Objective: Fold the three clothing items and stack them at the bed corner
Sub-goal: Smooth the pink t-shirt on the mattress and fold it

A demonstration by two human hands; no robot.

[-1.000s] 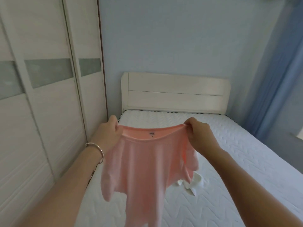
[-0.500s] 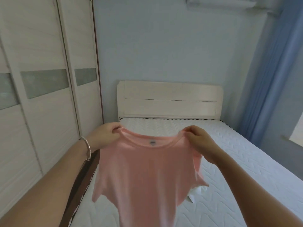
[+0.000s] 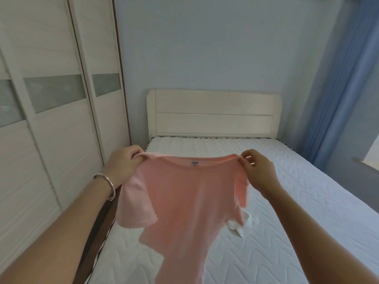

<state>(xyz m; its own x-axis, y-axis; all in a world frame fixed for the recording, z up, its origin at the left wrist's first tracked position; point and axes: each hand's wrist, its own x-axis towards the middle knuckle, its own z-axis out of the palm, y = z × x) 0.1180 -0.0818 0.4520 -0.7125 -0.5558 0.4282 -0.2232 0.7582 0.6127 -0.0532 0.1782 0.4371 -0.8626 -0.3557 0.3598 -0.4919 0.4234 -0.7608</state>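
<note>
Left hand (image 3: 123, 167), bracelet (image 3: 106, 184) on wrist, pinches left shoulder of pink T-shirt (image 3: 184, 201). Right hand (image 3: 259, 171) pinches right shoulder. Both arms outstretched, shirt hanging spread between them above bed (image 3: 287, 201), neckline up, label showing. White garment (image 3: 243, 224) lies crumpled on mattress, partly behind shirt. Cream headboard (image 3: 213, 113) at far wall; wardrobe (image 3: 51, 99) left; blue curtain (image 3: 344, 78) right.

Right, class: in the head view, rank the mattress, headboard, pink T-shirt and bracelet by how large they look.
1. mattress
2. pink T-shirt, though held nearer the camera, so its lead over the headboard is unsure
3. headboard
4. bracelet
</note>
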